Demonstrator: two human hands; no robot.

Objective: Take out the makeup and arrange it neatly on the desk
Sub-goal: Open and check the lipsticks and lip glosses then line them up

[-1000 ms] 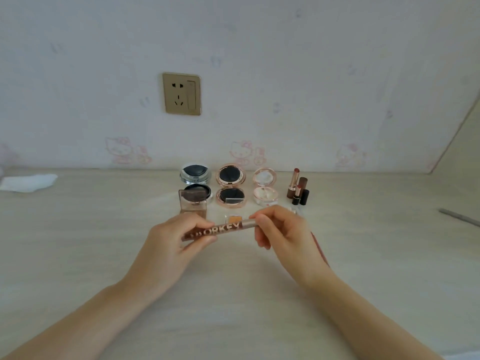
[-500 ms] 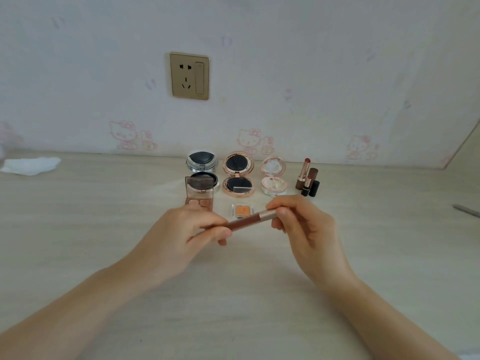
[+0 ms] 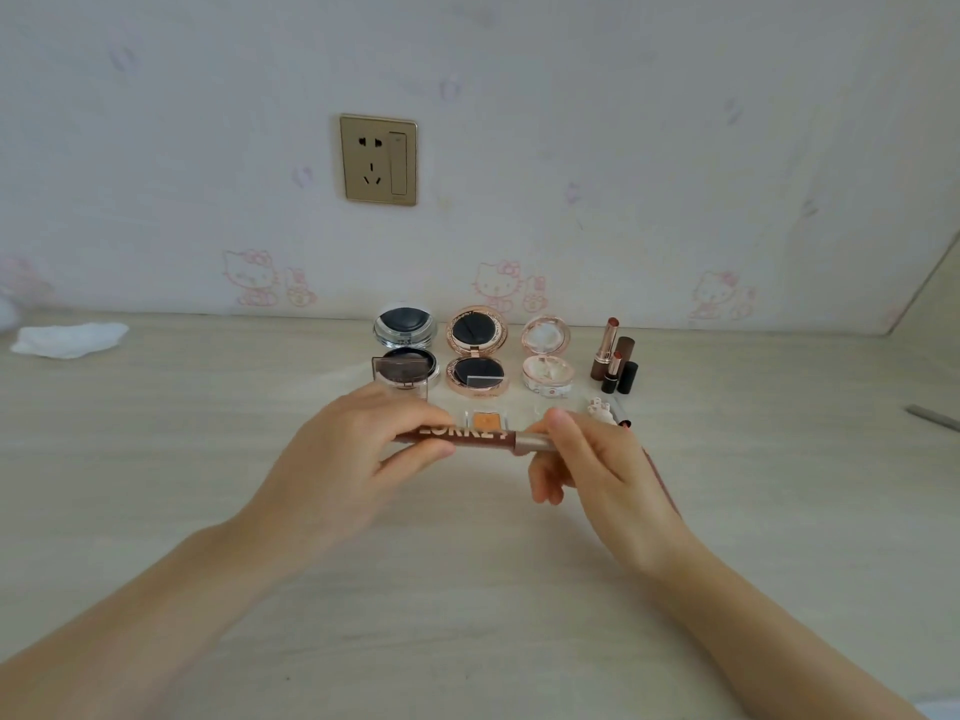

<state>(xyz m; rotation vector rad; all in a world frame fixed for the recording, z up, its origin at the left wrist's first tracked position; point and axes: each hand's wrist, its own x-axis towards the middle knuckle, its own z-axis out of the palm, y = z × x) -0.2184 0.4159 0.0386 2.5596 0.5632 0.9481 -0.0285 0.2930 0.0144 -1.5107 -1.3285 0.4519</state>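
left hand [image 3: 358, 459] grips the brown end of makeup pen [image 3: 470, 438] | right hand [image 3: 597, 459] pinches its silver end | pen level above bench [image 3: 208, 459], in front of orange eyeshadow pan [image 3: 487, 421] | open compacts [image 3: 477, 350] and lipsticks [image 3: 613, 356] stand in a row near the wall

Partial lettering "ORKEY" on pencil [image 3: 470, 438]

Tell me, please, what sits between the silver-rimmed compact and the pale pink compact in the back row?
In the head view, the open rose-gold compact stands between the silver-rimmed compact and the pale pink compact.
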